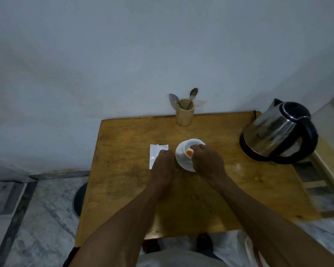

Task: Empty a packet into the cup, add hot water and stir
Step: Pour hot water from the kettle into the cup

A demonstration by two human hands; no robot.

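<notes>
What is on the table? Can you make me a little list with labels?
table: wooden
cup: white, on a saucer, something orange inside
packet: white, flat on the table, left of the cup
left hand: resting on the packet
right hand: over the cup, what it holds is hidden
kettle: steel and black, at the right edge
spoons: two in a wooden holder at the back
</notes>
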